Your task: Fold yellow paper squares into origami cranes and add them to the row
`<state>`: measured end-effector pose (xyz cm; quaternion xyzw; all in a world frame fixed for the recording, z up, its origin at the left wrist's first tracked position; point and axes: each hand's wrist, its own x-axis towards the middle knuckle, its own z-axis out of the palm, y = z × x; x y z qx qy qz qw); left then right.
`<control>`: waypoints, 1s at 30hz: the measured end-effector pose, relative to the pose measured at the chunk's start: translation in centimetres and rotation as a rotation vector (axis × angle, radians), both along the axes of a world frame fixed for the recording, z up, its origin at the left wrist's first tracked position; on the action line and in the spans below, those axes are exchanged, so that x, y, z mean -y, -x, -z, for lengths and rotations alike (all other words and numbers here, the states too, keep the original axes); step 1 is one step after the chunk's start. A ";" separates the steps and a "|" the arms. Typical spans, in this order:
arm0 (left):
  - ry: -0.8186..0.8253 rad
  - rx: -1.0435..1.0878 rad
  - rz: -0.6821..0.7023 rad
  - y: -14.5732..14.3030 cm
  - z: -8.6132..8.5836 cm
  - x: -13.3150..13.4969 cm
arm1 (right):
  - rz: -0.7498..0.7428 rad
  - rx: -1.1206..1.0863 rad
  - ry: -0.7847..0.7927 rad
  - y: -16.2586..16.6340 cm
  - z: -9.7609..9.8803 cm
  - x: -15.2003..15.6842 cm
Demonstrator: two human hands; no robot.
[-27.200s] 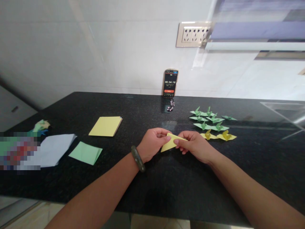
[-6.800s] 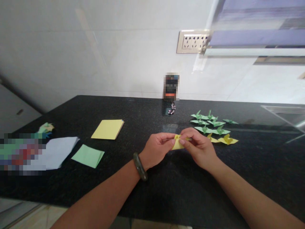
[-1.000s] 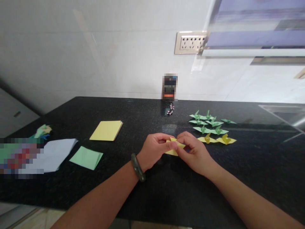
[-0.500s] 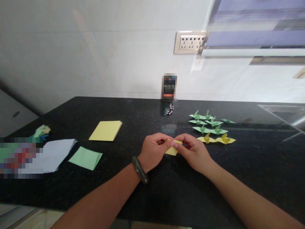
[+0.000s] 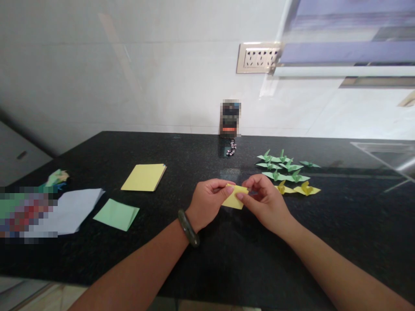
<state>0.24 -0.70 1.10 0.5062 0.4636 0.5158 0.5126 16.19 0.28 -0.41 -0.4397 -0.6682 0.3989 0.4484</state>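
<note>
A small piece of folded yellow paper [image 5: 234, 199] is held between my two hands, above the dark countertop. My left hand [image 5: 209, 202], with a dark bangle on its wrist, pinches the paper's left edge, thumb on the near face. At the right edge, my right hand [image 5: 267, 203] is closed on the same paper, its thumb lying against the face. The fingers behind the paper are partly hidden. Just beyond my right hand lie two yellow paper cranes [image 5: 306, 188], and several green paper cranes [image 5: 287, 166] stand in rows behind them.
A stack of yellow paper [image 5: 144, 178] and a folded green sheet [image 5: 116, 214] lie left on the black countertop [image 5: 207, 276]. White papers [image 5: 76, 209] are farther left. A phone-like object [image 5: 230, 119] leans on the wall, near a beaded strap [image 5: 231, 147]. A sink edge [image 5: 382, 155] is at right.
My thumbs have moved apart, and more of the yellow paper's face shows between them. My right hand has shifted slightly right, covering part of one yellow crane.
</note>
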 end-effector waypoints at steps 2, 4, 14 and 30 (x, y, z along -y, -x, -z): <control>0.005 0.036 0.014 0.0 0.0 0.0 | -0.003 0.015 0.012 0.0 0.0 0.0; 0.003 0.065 0.027 0.0 0.0 0.0 | -0.008 0.041 0.022 0.0 -0.2 0.1; -0.072 0.015 -0.012 0.0 0.3 0.1 | 0.038 0.051 -0.056 0.1 -0.5 0.2; -0.081 -0.044 -0.065 0.0 0.3 0.2 | 0.019 -0.015 -0.089 0.2 -0.5 0.5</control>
